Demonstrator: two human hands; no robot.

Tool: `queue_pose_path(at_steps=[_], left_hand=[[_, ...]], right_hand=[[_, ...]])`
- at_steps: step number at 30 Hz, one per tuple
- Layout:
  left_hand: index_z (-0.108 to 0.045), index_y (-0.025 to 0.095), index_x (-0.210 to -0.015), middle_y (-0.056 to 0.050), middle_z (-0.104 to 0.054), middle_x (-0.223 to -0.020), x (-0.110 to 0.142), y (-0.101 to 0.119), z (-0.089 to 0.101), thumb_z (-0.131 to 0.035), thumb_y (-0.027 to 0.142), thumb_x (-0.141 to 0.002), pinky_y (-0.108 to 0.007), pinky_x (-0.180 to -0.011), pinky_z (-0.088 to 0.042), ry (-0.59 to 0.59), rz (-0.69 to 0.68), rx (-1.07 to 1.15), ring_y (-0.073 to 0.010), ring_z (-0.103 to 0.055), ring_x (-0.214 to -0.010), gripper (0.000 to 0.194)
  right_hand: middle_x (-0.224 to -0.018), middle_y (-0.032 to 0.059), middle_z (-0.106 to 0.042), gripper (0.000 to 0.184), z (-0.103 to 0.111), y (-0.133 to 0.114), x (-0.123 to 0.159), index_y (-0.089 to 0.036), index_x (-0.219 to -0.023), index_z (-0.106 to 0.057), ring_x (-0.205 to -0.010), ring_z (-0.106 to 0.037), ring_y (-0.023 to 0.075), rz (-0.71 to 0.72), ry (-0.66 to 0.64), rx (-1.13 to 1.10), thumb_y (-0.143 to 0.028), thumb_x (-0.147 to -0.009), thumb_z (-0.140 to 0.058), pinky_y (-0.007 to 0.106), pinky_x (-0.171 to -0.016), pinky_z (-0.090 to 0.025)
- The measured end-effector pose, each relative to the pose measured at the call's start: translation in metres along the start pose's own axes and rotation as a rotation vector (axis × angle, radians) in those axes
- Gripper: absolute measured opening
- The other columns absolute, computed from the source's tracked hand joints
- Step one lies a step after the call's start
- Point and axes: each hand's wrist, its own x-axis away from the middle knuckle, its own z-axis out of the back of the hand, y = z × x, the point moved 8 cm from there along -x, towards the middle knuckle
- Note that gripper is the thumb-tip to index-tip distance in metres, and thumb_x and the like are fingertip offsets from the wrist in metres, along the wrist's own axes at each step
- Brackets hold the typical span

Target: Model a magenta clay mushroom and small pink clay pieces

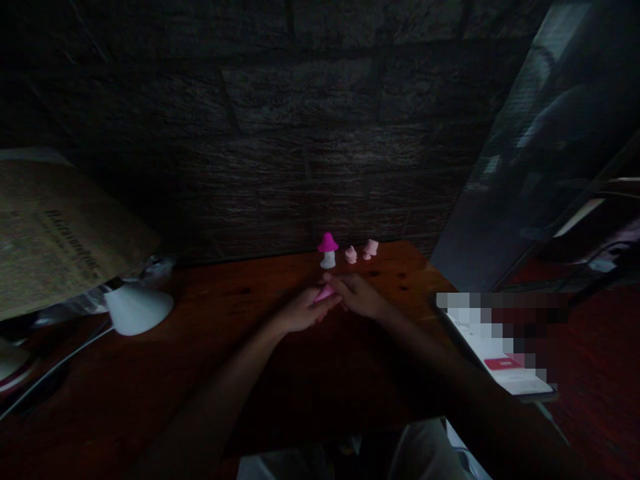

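Note:
My left hand [303, 312] and my right hand [361, 297] meet over the middle of the wooden table [240, 283]. Between their fingers is a pink piece of what looks like modelling clay [325, 292], mostly covered, so its full shape is hidden. Both hands are closed on it. Just beyond them, a small mushroom figure [328, 245] with a bright pink cap and a whitish stem stands upright. To its right are a small pale pink figure [351, 255] and a second pale pink piece [371, 249] with a wider top that leans slightly.
A dark brick wall [300, 153] rises behind the table. On the left are a printed brown paper bag [60, 233], a white cone-shaped object [137, 310] and a cable [65, 367]. A partly pixelated white screen or sheet [525, 380] lies at the right edge, near a glassy panel [480, 200].

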Motion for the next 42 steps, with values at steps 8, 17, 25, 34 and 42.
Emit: queue_pose_path(at_steps=[8,17,25,34,42], left_hand=[[-0.058,0.017,-0.08,0.006,-0.047,-0.052,-0.001,0.0,0.001,-0.045,0.069,-0.087,-0.022,-0.045,-0.033,0.025,-0.011,0.08,-0.0084,-0.041,-0.044,0.055],[-0.065,0.014,-0.084,0.002,-0.054,-0.055,-0.001,0.002,0.004,-0.038,0.066,-0.094,-0.023,-0.049,-0.038,-0.008,-0.034,0.131,-0.0087,-0.048,-0.045,0.059],[-0.065,0.013,-0.087,0.003,-0.053,-0.053,-0.003,0.0,0.001,-0.039,0.063,-0.095,-0.022,-0.047,-0.037,-0.009,-0.054,0.16,-0.0087,-0.047,-0.043,0.057],[-0.067,0.012,-0.086,-0.006,-0.069,-0.075,-0.01,-0.009,0.005,-0.053,0.064,-0.088,-0.024,-0.052,-0.042,0.04,-0.058,0.281,-0.0108,-0.057,-0.056,0.053],[-0.066,0.012,-0.085,-0.004,-0.066,-0.07,-0.011,-0.014,0.015,-0.057,0.063,-0.087,-0.026,-0.058,-0.045,0.141,-0.07,0.306,-0.0115,-0.058,-0.057,0.051]], right_hand=[[-0.05,-0.0016,-0.054,0.065,-0.002,-0.004,0.0,-0.015,-0.071,-0.069,-0.041,-0.046,0.0083,0.036,0.02,-0.051,-0.065,-0.096,-0.036,0.022,-0.047,-0.039],[-0.051,-0.0017,-0.055,0.064,0.001,0.001,-0.001,-0.013,-0.089,-0.072,-0.043,-0.05,0.0098,0.001,0.051,-0.09,-0.066,-0.095,-0.036,0.022,-0.046,-0.04],[-0.048,-0.0005,-0.054,0.066,0.006,0.005,-0.002,-0.015,-0.067,-0.066,-0.042,-0.049,0.0097,-0.02,0.06,0.01,-0.069,-0.093,-0.039,0.023,-0.047,-0.039],[-0.049,0.0015,-0.058,0.058,0.017,-0.004,0.0,-0.016,-0.066,-0.066,-0.043,-0.051,0.0106,0.035,0.128,0.031,-0.06,-0.095,-0.043,0.025,-0.049,-0.04],[-0.05,-0.0001,-0.057,0.059,0.016,0.001,-0.002,-0.017,-0.069,-0.065,-0.048,-0.055,0.0119,0.002,0.102,0.133,-0.064,-0.095,-0.042,0.025,-0.054,-0.041]])
